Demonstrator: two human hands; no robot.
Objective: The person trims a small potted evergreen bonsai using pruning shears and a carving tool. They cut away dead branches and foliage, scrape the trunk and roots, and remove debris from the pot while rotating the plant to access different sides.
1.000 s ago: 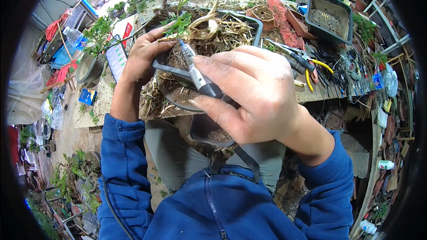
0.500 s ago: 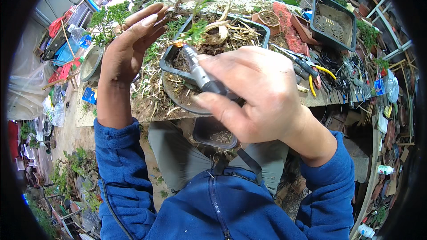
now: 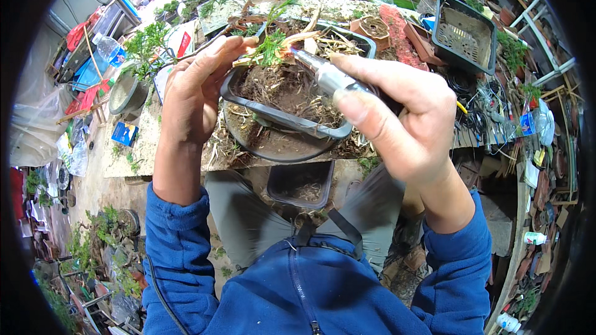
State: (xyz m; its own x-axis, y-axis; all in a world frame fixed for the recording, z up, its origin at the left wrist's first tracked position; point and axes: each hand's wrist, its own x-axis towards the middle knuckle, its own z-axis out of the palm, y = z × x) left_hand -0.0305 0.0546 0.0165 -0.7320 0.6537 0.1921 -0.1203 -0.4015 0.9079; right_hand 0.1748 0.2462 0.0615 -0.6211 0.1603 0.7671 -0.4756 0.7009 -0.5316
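My right hand (image 3: pixel 406 111) is closed around a small silver and black gas torch (image 3: pixel 333 78). Its nozzle points left at pale stripped wood (image 3: pixel 302 36), and an orange-violet glow shows at the tip. My left hand (image 3: pixel 197 84) is cupped on the other side, its fingers stretched toward a green conifer sprig (image 3: pixel 270 48); I see nothing held in it. Below lies a dark rectangular plastic pot (image 3: pixel 284 120) of soil and wood shavings, on a round turntable (image 3: pixel 273 149).
Pliers with yellow handles (image 3: pixel 461 108) are mostly behind my right hand. An unfilled black pot (image 3: pixel 439 40) and a small terracotta pot (image 3: pixel 380 40) stand at the far right. On the left are a grey pot (image 3: pixel 127 94) and a plastic bottle (image 3: pixel 112 49). A black tray (image 3: pixel 302 202) sits between my knees.
The torch and my right hand have moved right, so the nozzle now meets the pale wood from the right. My left hand has shifted right and curled in closer to the sprig.
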